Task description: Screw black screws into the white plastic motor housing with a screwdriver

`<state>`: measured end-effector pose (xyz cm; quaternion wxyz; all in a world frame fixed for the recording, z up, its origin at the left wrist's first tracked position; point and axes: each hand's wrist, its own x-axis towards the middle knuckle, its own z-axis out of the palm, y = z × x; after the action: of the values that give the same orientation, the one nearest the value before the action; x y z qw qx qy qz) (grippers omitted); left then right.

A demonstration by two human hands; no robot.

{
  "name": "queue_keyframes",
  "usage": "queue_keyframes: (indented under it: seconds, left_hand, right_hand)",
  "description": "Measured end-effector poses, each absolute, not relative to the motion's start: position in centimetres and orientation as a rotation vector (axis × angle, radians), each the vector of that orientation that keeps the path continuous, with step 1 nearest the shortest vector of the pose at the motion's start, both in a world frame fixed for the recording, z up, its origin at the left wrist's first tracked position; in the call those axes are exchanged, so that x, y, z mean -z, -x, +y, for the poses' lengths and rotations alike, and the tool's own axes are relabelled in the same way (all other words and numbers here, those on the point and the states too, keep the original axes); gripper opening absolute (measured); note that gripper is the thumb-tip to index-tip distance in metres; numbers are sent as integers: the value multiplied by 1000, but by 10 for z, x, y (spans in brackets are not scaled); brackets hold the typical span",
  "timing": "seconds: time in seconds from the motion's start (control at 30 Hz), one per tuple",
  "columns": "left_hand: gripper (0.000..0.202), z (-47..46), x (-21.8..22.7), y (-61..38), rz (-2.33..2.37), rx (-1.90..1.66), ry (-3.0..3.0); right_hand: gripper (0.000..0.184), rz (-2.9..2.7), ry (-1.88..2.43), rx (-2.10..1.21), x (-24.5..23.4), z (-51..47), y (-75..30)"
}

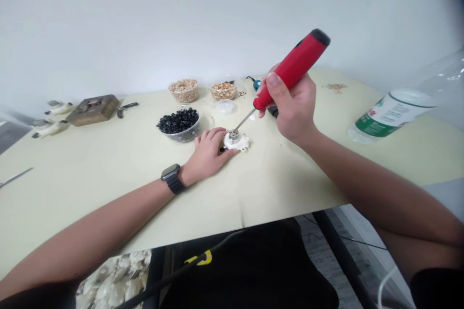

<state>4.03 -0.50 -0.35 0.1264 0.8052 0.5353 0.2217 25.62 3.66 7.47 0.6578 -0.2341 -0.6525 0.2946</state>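
Observation:
My right hand (pixel 293 108) grips a red-handled screwdriver (pixel 293 70) with its thin metal shaft angled down. The shaft's tip meets the metal centre of a white scalloped plastic piece (pixel 236 142) lying on the table. My left hand (pixel 208 153) lies flat beside that piece, with its fingertips pressed against the piece's left side. A small dark part (pixel 223 148) shows between those fingers and the piece. A dark watch sits on my left wrist.
A clear bowl of black beads (pixel 178 125) stands close behind my left hand. Further back are two bowls of grain (pixel 183 91), a wooden block (pixel 93 110), and white objects (pixel 50 128). A plastic bottle (pixel 391 116) lies at right on the cream table top (pixel 286 188).

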Motion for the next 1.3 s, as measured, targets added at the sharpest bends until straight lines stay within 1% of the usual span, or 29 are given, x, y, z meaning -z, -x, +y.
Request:
queue_keyframes:
  seconds: [0.23, 0.5, 1.1, 1.3]
  left_hand:
    - [56, -5, 3, -40, 1559, -649, -2342]
    - [55, -4, 4, -41, 1558, -656, -2342]
    - [55, -3, 5, -39, 1551, -666, -2349]
    - [54, -4, 4, -40, 1558, -663, -2344]
  right_hand:
    - [45, -1474, 538, -665, -75, 37, -256]
    - [41, -1482, 521, -685, -75, 37, -257]
    - [46, -1474, 519, -674, -76, 37, -256]
    - [41, -1513, 548, -655, -74, 37, -257]
